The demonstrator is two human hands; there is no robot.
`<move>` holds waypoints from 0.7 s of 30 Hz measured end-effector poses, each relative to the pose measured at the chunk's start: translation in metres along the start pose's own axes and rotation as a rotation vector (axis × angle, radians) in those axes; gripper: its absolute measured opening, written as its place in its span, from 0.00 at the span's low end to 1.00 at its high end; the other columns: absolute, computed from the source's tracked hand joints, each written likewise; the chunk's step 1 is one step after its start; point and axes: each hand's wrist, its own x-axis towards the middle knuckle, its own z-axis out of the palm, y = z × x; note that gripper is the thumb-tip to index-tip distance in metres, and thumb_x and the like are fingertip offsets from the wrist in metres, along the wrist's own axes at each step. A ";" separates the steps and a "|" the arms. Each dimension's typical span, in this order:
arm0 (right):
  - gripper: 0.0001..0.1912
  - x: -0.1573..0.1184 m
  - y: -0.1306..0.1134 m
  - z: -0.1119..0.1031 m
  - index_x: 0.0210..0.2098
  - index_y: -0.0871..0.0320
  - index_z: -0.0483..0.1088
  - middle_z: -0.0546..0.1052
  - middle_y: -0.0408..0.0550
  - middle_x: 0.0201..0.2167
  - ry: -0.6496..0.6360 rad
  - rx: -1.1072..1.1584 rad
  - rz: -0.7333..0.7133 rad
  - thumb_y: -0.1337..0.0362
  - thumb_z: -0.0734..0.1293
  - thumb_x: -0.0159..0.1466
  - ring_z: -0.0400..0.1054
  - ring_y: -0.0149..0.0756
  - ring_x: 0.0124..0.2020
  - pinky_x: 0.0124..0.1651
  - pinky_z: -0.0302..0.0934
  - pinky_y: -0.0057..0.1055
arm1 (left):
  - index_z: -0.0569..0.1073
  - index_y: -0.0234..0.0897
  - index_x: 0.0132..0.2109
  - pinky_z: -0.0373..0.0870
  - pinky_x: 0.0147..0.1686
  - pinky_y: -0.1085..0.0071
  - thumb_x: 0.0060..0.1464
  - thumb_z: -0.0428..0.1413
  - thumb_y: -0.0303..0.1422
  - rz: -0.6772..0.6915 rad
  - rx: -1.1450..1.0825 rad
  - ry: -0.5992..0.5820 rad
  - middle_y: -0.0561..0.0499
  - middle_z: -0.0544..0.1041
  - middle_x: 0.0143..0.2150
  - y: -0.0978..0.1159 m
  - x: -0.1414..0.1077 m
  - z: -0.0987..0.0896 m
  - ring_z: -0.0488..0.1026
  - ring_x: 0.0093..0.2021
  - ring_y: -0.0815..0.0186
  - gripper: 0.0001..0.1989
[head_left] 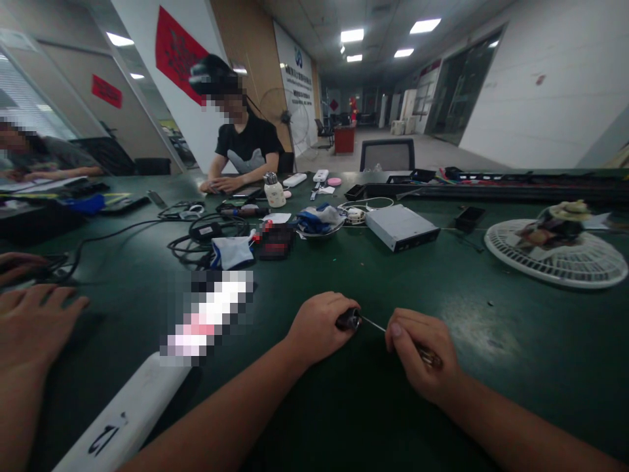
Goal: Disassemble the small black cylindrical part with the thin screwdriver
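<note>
Grips a black, round-ended part [348, 319] over the green table [314, 278] with curled left hand [319, 328]; points a thin screwdriver [375, 324] at it with closed right hand [432, 337]; has open room up to the grey drive [400, 224].

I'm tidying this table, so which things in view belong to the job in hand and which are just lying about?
In use:
- dark cylindrical part, in the left hand
- screwdriver-like tool, in the right hand

Probably just lying about:
- silver drive box
- white round grille
- cream bottle
</note>
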 end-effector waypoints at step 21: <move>0.09 0.006 0.004 0.002 0.44 0.55 0.71 0.78 0.46 0.33 -0.011 0.021 0.360 0.60 0.61 0.71 0.72 0.36 0.33 0.36 0.62 0.32 | 0.69 0.41 0.56 0.69 0.47 0.60 0.47 0.56 0.25 -0.098 0.021 -0.068 0.47 0.74 0.48 0.007 0.000 -0.004 0.71 0.46 0.58 0.26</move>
